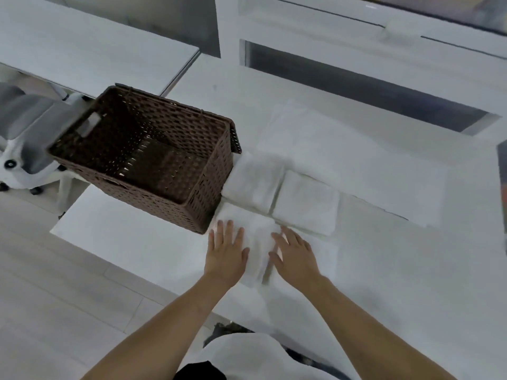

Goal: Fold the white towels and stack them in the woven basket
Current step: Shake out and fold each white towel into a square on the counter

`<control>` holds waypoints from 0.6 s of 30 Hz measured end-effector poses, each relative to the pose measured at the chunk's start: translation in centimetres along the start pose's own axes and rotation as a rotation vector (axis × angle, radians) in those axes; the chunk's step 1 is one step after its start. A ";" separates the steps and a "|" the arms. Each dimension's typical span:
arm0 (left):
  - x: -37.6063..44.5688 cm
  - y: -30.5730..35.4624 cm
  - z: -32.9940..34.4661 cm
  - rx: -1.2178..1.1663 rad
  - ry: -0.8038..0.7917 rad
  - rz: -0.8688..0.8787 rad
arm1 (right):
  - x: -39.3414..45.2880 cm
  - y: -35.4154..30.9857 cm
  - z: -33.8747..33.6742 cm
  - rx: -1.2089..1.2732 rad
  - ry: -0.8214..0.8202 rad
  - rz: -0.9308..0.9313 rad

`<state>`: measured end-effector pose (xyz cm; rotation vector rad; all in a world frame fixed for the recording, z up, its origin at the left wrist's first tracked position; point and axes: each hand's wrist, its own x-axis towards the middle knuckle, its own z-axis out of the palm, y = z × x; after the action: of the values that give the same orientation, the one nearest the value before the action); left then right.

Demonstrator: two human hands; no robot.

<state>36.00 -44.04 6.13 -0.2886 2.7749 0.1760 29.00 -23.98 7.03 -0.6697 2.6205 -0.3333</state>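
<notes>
A white towel point(260, 242) lies partly folded on the white table, just in front of the basket's near right corner. My left hand point(226, 249) presses flat on its left part, fingers straight. My right hand point(293, 253) lies flat on its right part, fingers spread. Two folded white towels sit side by side behind it: one point(255, 181) against the basket's right wall, another point(306, 204) to its right. An unfolded white towel point(343, 149) is spread out further back. The dark brown woven basket point(208, 171) stands on the table's left part with nothing inside.
The white table point(397, 283) stretches to the right and toward me. A grey office chair point(24, 133) stands on the floor at the left. A second white desk point(82, 45) is at the back left, and white shelving point(356, 31) runs along the back.
</notes>
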 end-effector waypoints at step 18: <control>12.9 33.7 -1.9 -0.075 0.111 0.514 | -10.5 30.4 -9.2 0.069 0.322 0.546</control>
<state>16.15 -13.91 6.31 0.4163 2.8983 0.3987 21.02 8.47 8.80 0.1494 2.9378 -0.3821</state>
